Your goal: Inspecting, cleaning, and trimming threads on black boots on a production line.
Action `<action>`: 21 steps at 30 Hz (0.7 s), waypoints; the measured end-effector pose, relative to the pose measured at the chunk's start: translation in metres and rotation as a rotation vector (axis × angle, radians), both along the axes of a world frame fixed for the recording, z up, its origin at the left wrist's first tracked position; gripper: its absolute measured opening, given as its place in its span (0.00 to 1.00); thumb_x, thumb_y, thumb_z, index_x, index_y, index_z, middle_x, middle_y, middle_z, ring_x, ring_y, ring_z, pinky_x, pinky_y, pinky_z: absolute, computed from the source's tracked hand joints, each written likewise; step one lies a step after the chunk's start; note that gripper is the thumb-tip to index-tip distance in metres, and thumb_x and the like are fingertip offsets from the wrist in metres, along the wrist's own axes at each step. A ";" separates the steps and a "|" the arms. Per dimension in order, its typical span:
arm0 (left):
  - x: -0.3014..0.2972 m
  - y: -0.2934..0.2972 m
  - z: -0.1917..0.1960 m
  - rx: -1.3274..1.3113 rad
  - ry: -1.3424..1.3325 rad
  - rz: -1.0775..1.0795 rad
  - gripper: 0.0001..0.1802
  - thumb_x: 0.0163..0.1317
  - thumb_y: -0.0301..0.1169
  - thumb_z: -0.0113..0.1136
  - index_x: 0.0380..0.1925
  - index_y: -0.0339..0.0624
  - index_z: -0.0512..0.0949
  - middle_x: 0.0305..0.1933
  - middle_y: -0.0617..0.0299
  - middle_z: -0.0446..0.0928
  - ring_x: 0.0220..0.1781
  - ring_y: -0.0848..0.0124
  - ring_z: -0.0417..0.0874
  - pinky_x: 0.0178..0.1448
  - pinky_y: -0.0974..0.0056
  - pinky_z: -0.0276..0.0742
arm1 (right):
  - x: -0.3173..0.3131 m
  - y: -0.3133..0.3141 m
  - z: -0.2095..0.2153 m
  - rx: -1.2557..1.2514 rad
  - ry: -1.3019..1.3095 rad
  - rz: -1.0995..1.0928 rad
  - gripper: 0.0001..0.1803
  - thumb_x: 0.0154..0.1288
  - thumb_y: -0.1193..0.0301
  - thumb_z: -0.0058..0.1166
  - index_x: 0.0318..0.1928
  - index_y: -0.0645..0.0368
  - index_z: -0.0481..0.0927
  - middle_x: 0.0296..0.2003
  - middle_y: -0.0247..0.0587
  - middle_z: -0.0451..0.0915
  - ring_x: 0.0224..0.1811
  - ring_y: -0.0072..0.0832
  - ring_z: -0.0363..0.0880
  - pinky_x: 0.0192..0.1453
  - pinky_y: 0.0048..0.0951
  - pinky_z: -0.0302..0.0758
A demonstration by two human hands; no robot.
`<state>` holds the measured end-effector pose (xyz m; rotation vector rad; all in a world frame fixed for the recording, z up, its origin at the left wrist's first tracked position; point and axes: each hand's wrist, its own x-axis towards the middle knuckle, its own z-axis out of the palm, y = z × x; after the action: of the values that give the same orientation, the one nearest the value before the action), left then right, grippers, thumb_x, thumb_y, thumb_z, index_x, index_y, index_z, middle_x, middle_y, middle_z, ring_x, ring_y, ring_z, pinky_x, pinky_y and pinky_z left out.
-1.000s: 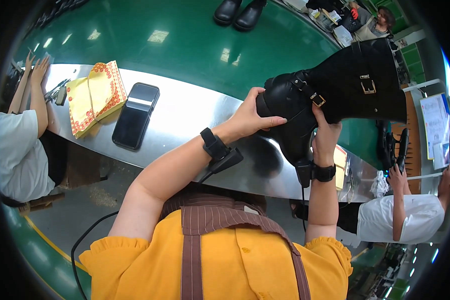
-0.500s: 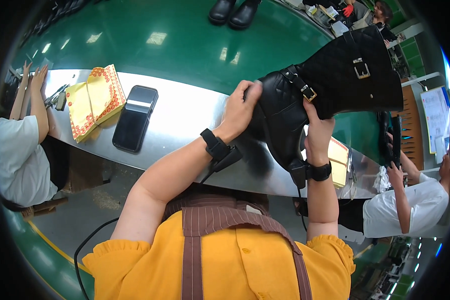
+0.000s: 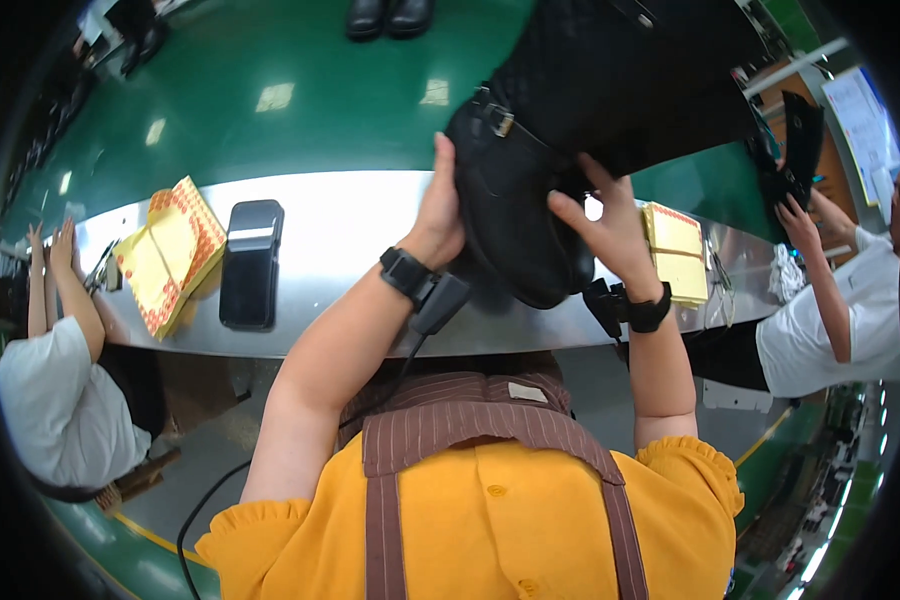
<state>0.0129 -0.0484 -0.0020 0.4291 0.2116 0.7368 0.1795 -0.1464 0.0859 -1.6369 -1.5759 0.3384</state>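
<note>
Overhead, a quilted black leather boot [image 3: 570, 150] with metal buckle, left hand [image 3: 438, 215] and right hand [image 3: 610, 225] clasping it

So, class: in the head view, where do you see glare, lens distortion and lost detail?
Head view: glare patches on the green belt and a bright sheen on the steel bench; its straight edge bows with the fisheye; corners go black; the black boot, between left hand and right hand, is too dark for surface detail.
</note>
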 end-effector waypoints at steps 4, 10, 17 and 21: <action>-0.019 -0.003 0.035 -0.095 -0.063 0.017 0.45 0.63 0.70 0.34 0.62 0.41 0.68 0.57 0.51 0.75 0.57 0.60 0.78 0.64 0.56 0.73 | 0.001 -0.011 -0.019 0.003 -0.250 0.031 0.35 0.50 0.62 0.68 0.61 0.49 0.74 0.62 0.67 0.62 0.63 0.57 0.64 0.67 0.43 0.63; -0.027 0.012 0.026 -0.001 0.079 0.221 0.39 0.69 0.62 0.34 0.63 0.40 0.67 0.59 0.52 0.75 0.57 0.58 0.78 0.63 0.56 0.74 | 0.000 -0.045 -0.032 0.082 -0.205 -0.060 0.31 0.50 0.63 0.69 0.56 0.47 0.77 0.65 0.59 0.60 0.62 0.55 0.68 0.64 0.42 0.68; -0.035 0.011 0.030 -0.093 -0.207 0.086 0.35 0.72 0.57 0.35 0.63 0.38 0.66 0.61 0.50 0.73 0.60 0.56 0.76 0.66 0.56 0.70 | 0.105 -0.080 -0.056 -0.262 -0.604 -0.653 0.30 0.49 0.52 0.69 0.48 0.60 0.79 0.40 0.45 0.82 0.43 0.43 0.79 0.47 0.41 0.76; -0.042 0.024 0.036 -0.047 -0.148 0.373 0.34 0.73 0.55 0.29 0.63 0.40 0.67 0.63 0.51 0.71 0.63 0.55 0.72 0.69 0.53 0.67 | 0.115 -0.093 -0.064 -0.353 -0.609 -0.586 0.16 0.57 0.60 0.63 0.42 0.56 0.84 0.36 0.47 0.82 0.39 0.44 0.81 0.45 0.40 0.76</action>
<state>-0.0288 -0.0246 0.0337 0.2907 0.1713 1.1225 0.2944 -0.2392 0.0217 -2.5539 -1.3959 -0.2343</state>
